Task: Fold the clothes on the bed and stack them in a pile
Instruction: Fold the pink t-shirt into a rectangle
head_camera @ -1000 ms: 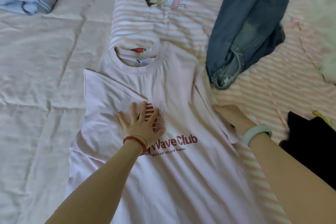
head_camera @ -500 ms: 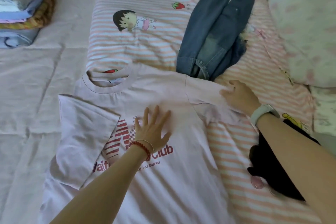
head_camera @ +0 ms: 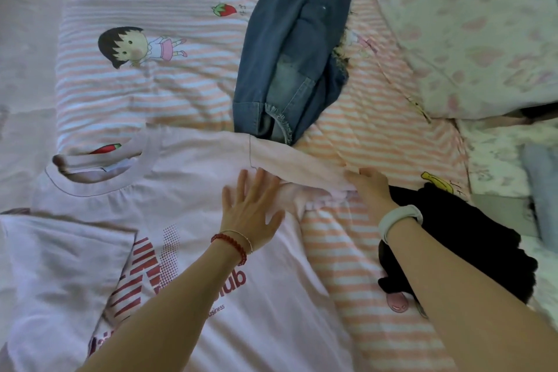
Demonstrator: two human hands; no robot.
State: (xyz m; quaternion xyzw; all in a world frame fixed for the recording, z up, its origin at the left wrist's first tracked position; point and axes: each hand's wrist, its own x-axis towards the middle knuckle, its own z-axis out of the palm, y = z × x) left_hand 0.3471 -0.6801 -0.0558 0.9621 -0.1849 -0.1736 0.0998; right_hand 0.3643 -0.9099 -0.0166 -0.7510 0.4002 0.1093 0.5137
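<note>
Pink bed sheet (head_camera: 27,93) off on the far left, wrinkly. Next over, pale pink tee (head_camera: 187,178) spread flat, front up, red print showing, neckline toward the top. Left sleeve (head_camera: 63,254) already folded in over the chest, covering part of the print. Under the tee's top edge, striped blanket (head_camera: 169,90) with a cartoon girl and a strawberry on it.

Left hand (head_camera: 250,208) flat on the tee near the right armpit, fingers straight and spread wide, palm pressing the fabric down. Red bead bracelet (head_camera: 231,243) plus a thin bangle on that wrist.

Just right of it, right sleeve (head_camera: 305,172) stretched out sideways, a bit bunched underneath. Right hand (head_camera: 373,190) at the sleeve's end, fingers lying over the cuff edge; can't tell if pinching it or just resting on it. White band (head_camera: 398,220) on that wrist.

Above the sleeve, jeans (head_camera: 290,66) lying crumpled on the blanket, hem touching the tee's shoulder. Black garment (head_camera: 471,244) bunched just right of the right forearm, partly under it. Floral pillow (head_camera: 471,27) in the top right corner.
</note>
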